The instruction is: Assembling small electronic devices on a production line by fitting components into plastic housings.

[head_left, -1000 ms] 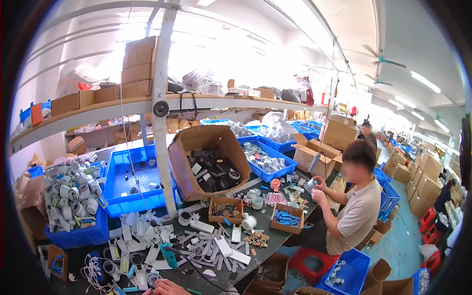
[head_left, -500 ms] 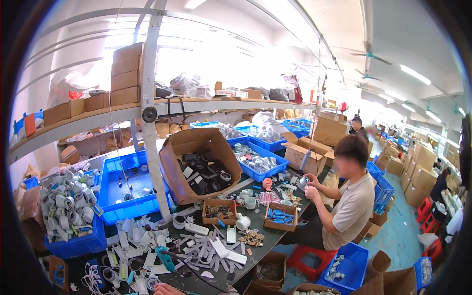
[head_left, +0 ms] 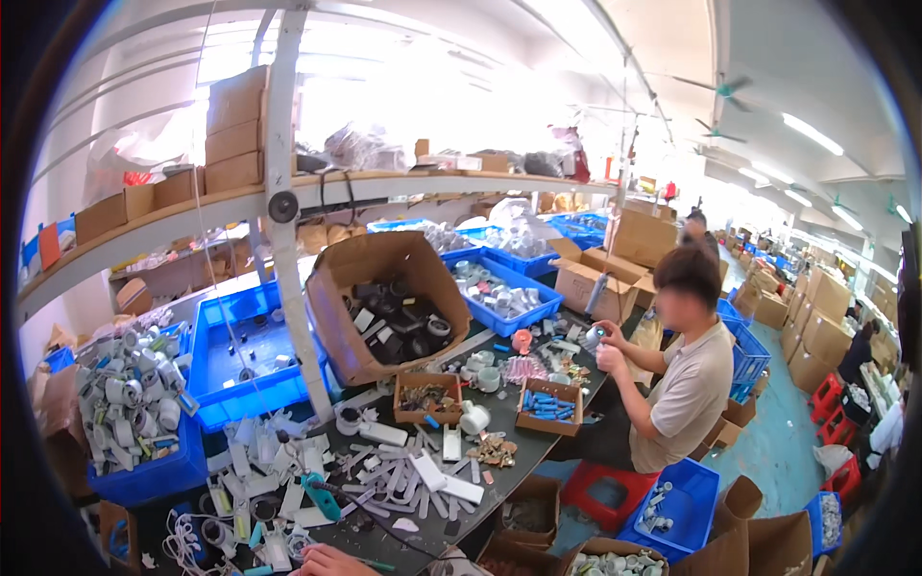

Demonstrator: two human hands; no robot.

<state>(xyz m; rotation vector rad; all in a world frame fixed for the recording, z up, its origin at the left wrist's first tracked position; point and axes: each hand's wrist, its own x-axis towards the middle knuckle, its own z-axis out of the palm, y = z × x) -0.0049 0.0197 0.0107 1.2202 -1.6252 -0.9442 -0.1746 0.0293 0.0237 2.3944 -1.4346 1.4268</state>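
- Hardly anything moved since the earlier frame: left hand (head_left: 327, 560) stays at the lower edge; its grip is cut off, so I cannot tell whether it is open or closed.
- Teal-handled tool (head_left: 317, 487) lies just beyond it on the desk (head_left: 503, 415). Judged light and stiff; take it by the handle, as the black cord may drag.
- White plastic strips (head_left: 423, 475) are scattered around it: light, probably slippery.

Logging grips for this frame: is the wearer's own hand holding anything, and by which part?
Cannot be told: only the top of one hand shows at the lower edge.
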